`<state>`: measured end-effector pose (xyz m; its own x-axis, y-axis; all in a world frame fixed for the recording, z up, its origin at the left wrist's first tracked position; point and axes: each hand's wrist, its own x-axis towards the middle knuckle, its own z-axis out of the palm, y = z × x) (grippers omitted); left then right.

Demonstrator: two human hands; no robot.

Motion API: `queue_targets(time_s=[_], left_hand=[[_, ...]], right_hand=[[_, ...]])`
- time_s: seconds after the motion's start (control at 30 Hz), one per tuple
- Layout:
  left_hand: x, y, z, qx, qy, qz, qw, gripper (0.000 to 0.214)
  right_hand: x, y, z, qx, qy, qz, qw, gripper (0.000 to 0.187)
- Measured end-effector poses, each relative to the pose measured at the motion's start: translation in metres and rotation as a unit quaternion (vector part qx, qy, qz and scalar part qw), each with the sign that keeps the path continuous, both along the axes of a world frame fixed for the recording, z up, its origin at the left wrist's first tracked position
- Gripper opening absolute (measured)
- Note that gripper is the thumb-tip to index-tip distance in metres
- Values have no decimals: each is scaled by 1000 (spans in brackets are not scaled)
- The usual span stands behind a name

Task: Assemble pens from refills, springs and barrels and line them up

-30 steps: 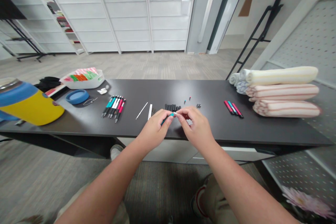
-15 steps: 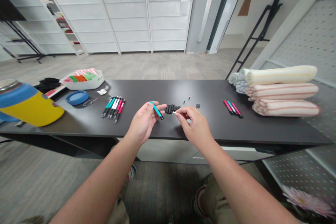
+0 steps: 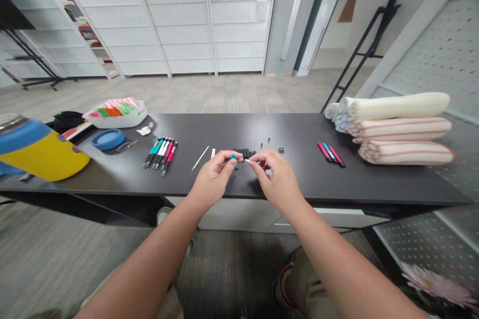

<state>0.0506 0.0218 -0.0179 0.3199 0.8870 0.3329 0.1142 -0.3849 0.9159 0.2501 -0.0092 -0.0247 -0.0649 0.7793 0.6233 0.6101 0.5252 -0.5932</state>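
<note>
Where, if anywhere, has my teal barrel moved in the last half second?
Yes: the teal barrel has moved right, toward the black grips on the table.

A dark tabletop (image 3: 209, 127) carried a blue lid (image 3: 108, 139), a row of pens (image 3: 161, 151), a thin white stick (image 3: 201, 158), black cylinders (image 3: 245, 152), three coloured barrels (image 3: 331, 153) and stacked rolled towels (image 3: 404, 130)

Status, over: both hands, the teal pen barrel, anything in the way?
Left hand pinching teal pen barrel. Right hand holding small white piece, apart from barrel. Black pieces just beyond hands; no obstruction evident.
</note>
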Motion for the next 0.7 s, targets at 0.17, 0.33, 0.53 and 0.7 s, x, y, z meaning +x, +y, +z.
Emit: queue_targets(time_s=[0.17, 0.33, 0.53, 0.7], left_hand=[[0, 1, -1, -6, -11, 11, 1000, 29], [-4, 2, 1, 79, 88, 57, 991, 27], [-9, 4, -3, 256, 247, 59, 933, 23], [-8, 5, -8, 257, 260, 51, 929, 26]], right_hand=[[0, 0, 0, 0, -1, -2, 1000, 6], [0, -1, -1, -5, 2, 2, 1000, 8], [-1, 0, -2, 7, -21, -6, 1000, 7], [-5, 0, -4, 12, -42, 5, 999, 11]])
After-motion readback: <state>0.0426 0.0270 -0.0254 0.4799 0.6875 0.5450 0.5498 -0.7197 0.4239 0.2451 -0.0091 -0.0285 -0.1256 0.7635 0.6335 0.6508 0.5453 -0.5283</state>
